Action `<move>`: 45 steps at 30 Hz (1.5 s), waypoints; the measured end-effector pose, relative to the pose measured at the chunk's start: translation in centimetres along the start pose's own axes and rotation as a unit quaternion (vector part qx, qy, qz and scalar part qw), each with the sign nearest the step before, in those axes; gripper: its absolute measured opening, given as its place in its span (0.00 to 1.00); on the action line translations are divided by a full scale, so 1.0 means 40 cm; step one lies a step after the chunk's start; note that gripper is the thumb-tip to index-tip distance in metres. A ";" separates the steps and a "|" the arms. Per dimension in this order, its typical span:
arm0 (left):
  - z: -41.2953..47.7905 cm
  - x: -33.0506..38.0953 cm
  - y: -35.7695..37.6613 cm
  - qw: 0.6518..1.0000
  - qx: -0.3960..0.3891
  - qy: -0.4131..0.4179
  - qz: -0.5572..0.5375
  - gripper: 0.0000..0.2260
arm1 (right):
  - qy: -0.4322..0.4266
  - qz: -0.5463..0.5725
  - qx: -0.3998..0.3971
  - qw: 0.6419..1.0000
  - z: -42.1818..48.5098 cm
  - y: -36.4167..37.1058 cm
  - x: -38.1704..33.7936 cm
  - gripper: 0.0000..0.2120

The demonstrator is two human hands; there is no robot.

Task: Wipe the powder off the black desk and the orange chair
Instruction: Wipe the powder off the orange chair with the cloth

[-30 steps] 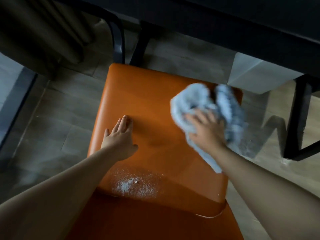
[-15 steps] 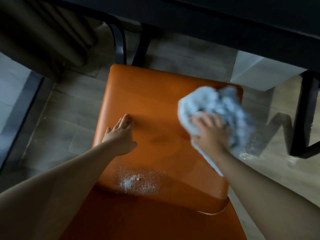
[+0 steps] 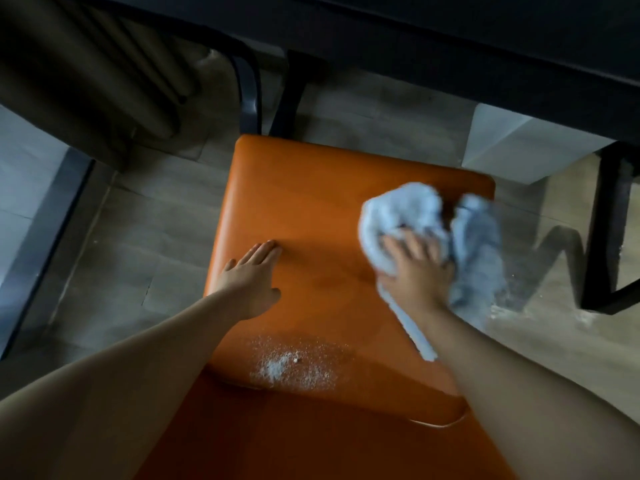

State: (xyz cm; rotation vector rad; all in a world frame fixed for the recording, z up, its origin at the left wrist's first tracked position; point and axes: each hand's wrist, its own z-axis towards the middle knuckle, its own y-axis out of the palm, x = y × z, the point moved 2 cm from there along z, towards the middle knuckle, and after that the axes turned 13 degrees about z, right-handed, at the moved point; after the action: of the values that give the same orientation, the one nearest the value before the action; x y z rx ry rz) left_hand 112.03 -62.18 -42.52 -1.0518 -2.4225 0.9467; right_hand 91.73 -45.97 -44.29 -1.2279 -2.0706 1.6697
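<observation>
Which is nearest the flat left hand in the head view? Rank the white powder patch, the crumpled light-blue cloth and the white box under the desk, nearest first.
1. White powder patch: on the seat, just behind the left hand.
2. Crumpled light-blue cloth: across the seat, under the right hand.
3. White box: on the floor beyond the seat's far right corner.

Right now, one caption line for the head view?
Right hand presses cloth on orange chair; left hand rests flat; powder remains.
</observation>
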 end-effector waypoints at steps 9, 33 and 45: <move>-0.050 -0.124 0.053 0.962 0.110 -0.116 -0.222 0.29 | -0.076 0.091 -0.054 0.991 -0.039 0.143 -0.364 0.26; -0.128 -0.410 0.166 0.892 0.097 -0.272 -0.349 0.27 | -0.163 -0.031 -0.113 0.980 0.145 0.169 -0.600 0.24; -0.163 -0.399 0.226 0.873 0.086 -0.284 -0.387 0.26 | -0.401 -0.173 -0.273 0.857 -0.011 0.247 -0.582 0.27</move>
State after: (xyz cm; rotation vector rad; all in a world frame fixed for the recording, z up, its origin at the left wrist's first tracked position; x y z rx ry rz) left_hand 130.87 -66.56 -44.67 0.3505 -2.7323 1.2180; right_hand 111.28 -62.01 -45.33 -0.1361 -3.1710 1.6097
